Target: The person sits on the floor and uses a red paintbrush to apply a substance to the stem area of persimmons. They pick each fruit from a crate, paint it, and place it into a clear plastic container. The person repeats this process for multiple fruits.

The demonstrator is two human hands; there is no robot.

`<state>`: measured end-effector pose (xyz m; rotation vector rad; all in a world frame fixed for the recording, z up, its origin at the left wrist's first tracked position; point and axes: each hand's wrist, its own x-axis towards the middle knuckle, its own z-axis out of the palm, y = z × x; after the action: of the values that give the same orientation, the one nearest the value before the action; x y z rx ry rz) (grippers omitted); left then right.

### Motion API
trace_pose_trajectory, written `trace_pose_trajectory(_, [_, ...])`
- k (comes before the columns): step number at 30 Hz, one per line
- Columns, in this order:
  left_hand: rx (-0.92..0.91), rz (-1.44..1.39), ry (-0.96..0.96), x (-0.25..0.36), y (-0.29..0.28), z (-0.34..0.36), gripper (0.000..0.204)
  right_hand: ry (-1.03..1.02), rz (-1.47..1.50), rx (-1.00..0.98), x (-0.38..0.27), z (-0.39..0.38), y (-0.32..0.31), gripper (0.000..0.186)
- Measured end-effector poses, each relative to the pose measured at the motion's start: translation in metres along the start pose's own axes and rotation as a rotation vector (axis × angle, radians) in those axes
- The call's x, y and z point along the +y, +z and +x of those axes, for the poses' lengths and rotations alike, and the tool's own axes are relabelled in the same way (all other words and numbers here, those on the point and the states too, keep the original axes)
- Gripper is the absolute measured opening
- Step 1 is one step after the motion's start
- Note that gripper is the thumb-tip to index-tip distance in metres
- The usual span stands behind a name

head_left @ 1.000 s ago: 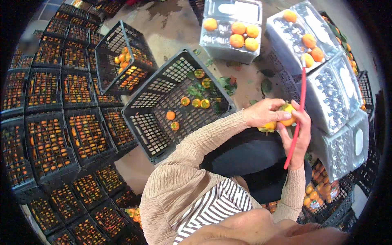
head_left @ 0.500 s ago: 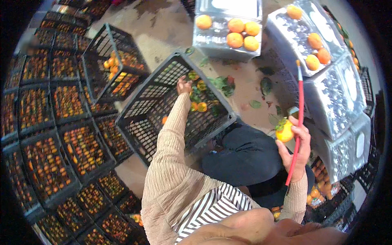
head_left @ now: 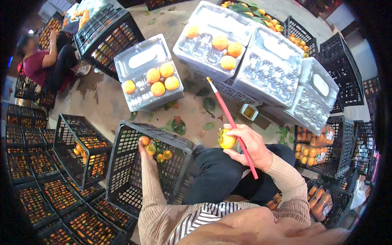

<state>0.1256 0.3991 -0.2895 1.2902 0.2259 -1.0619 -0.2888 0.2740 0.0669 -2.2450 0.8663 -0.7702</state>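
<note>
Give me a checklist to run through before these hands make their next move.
1. Right hand holding the persimmon: ok.
2. Brush held in that same hand, bristle tip apart from the persimmon: ok.
3. Left hand clear of the crate: not ok, it is reaching inside.
4. Left hand's grip on a fruit there: cannot tell; it is at the fruit, but the hold is unclear.
5. Box with five oranges-coloured fruits open, with bare cells: ok.

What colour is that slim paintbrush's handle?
Red; the paintbrush handle shows best in the head view.
</note>
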Motion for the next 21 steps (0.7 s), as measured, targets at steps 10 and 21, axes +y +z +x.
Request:
trace_pose_trajectory(10, [-0.778, 0.11, 0.173, 0.076, 0.123, -0.184, 0.058, 0.223, -0.482, 0.316, 0.1, 0.021, -0.173, 0.038])
trace_pose_trajectory(21, [-1.009, 0.179, 0.354, 0.03, 0.282, -0.23, 0.077, 0.179, 0.096, 0.634, 0.067, -0.015, -0.148, 0.04])
